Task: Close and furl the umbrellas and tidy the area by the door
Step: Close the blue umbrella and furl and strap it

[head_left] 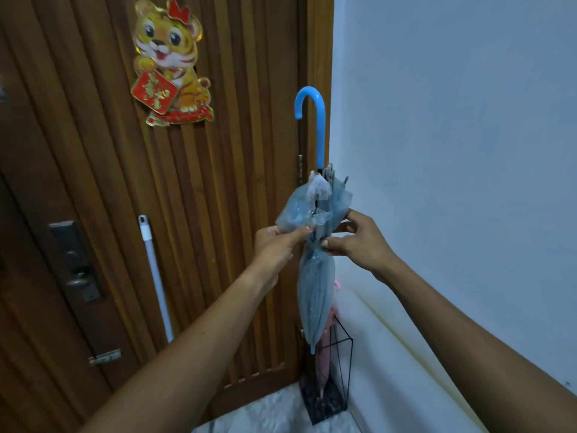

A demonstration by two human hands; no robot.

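So the blue umbrella (315,292) is upright, hook handle up, in the corner by the door (234,182). The left hand (278,245) pinches the loose canopy folds, and the right hand (359,242) has its grip pinched on the middle. The tip hangs by the top of the stand (346,370), which holds a pink umbrella (324,360).

One sign, unreadable
The red diamond placard (155,92) held by the yellow cartoon tiger sticker (165,42) on the brown slatted wooden door (234,167) bears gold characters, too blurred to read.
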